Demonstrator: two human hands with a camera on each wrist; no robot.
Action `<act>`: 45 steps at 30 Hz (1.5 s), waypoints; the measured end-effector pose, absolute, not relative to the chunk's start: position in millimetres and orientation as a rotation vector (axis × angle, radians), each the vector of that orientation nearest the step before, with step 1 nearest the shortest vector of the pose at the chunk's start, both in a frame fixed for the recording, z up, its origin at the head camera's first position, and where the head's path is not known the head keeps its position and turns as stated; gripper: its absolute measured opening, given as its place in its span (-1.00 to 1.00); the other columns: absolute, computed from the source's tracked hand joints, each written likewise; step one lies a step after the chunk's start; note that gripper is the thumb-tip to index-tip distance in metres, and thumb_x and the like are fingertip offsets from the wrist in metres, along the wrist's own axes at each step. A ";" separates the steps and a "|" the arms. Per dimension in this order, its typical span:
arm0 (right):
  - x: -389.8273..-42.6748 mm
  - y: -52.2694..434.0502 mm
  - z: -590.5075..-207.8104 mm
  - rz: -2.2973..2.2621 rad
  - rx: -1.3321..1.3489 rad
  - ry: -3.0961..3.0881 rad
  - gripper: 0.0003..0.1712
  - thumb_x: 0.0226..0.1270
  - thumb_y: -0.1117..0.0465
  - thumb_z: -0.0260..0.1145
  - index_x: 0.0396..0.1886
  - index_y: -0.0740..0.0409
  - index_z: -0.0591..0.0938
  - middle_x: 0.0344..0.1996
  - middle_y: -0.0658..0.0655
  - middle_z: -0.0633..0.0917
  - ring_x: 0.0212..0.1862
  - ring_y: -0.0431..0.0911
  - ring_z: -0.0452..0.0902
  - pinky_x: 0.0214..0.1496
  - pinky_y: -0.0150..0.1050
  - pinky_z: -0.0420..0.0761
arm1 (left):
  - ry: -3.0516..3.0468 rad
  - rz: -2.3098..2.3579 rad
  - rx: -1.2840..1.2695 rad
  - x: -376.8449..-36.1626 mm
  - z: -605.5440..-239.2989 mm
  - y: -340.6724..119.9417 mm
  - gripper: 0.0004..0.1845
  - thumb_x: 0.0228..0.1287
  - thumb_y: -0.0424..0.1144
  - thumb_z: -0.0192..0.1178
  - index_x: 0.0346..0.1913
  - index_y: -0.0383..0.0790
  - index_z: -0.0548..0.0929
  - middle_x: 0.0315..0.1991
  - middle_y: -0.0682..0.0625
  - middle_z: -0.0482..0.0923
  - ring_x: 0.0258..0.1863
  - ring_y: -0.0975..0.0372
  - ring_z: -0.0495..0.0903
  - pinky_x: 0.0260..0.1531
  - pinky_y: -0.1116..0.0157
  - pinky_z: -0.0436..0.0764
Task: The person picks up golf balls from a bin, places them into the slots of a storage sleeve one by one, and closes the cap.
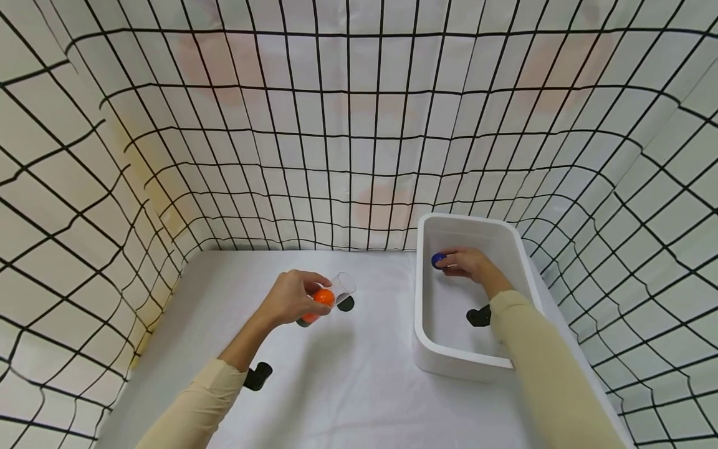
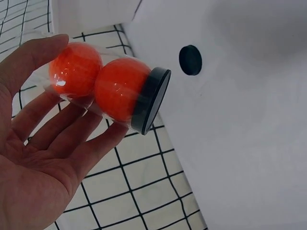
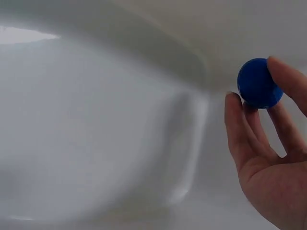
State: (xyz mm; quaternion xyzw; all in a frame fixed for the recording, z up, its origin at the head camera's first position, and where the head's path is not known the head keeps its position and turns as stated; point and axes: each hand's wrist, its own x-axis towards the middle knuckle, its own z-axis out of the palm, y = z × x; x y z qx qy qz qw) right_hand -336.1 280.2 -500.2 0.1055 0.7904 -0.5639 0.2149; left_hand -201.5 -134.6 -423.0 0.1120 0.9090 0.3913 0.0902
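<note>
My left hand (image 1: 291,298) holds a clear plastic tube (image 1: 331,294) tilted above the white table. In the left wrist view the tube (image 2: 103,84) holds two orange balls (image 2: 121,87) and has a black cap (image 2: 152,100) at one end; my fingers (image 2: 57,139) curl under it. A black disc (image 1: 345,304) lies on the table just beside the tube. My right hand (image 1: 464,262) reaches into the white bin (image 1: 426,349) and pinches a blue ball (image 1: 438,259) at its fingertips. The right wrist view shows the blue ball (image 3: 258,83) against the bin's inner wall (image 3: 158,52).
Grid-patterned white sheets (image 1: 348,125) wall the table on three sides. The white tabletop (image 1: 359,386) stretches in front of me. The bin stands at the right rear, near the right edge.
</note>
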 end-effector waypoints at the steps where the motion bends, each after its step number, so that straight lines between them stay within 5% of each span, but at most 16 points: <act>1: -335.1 280.2 -495.7 -1.577 0.265 2.202 -0.24 0.31 0.29 0.42 0.45 0.39 0.35 0.23 0.36 0.57 0.13 0.09 0.67 0.37 0.02 0.52 | 2.703 1.160 0.333 -201.5 -422.8 -134.0 -0.60 0.01 -0.24 0.52 -0.01 -0.13 0.78 -0.15 -0.09 0.78 -0.19 0.13 0.69 -0.31 0.26 0.74; 5: -331.1 281.0 -478.9 -1.634 0.171 2.252 -0.25 0.30 0.31 0.43 0.42 0.42 0.37 0.09 0.28 0.66 -0.11 -0.15 0.72 0.33 0.03 0.55 | 2.706 1.154 0.349 -201.5 -421.1 -130.8 -0.60 0.02 -0.24 0.52 0.00 -0.14 0.77 -0.14 -0.09 0.78 -0.19 0.13 0.69 -0.30 0.26 0.74; 10: -324.9 277.9 -459.0 -1.679 0.114 2.320 -0.29 0.26 0.29 0.48 0.37 0.38 0.46 0.04 0.24 0.71 -0.14 -0.19 0.74 0.21 -0.09 0.65 | 2.698 1.167 0.370 -200.9 -418.8 -126.4 -0.60 0.00 -0.24 0.52 -0.01 -0.14 0.77 -0.14 -0.10 0.77 -0.18 0.13 0.69 -0.30 0.27 0.74; 20: -296.3 252.1 -406.7 -1.623 -0.061 2.403 -0.30 0.22 0.16 0.53 0.34 0.20 0.54 0.26 0.35 0.56 0.06 -0.04 0.70 0.28 -0.10 0.61 | 2.702 1.198 0.408 -202.1 -417.7 -123.5 -0.58 0.00 -0.25 0.52 0.00 -0.15 0.77 -0.16 -0.08 0.78 -0.21 0.15 0.69 -0.34 0.30 0.73; 27: -266.4 216.9 -375.2 -1.568 -0.245 2.449 -0.36 0.14 0.00 0.57 0.24 0.00 0.63 0.17 0.22 0.65 0.16 0.07 0.61 0.37 0.10 0.50 | 2.695 1.199 0.411 -201.4 -415.0 -119.3 -0.59 0.00 -0.23 0.52 0.00 -0.13 0.78 -0.15 -0.08 0.78 -0.21 0.14 0.69 -0.34 0.29 0.72; 45: -218.1 148.8 -385.1 -1.444 -0.474 2.362 -0.50 0.15 0.09 0.57 0.12 -0.04 0.72 -0.02 0.14 0.74 -0.06 -0.03 0.74 0.10 -0.07 0.71 | 2.694 1.170 0.450 -197.6 -414.3 -107.5 -0.58 -0.02 -0.21 0.58 -0.01 -0.07 0.78 -0.15 -0.05 0.77 -0.18 0.13 0.70 -0.24 0.25 0.75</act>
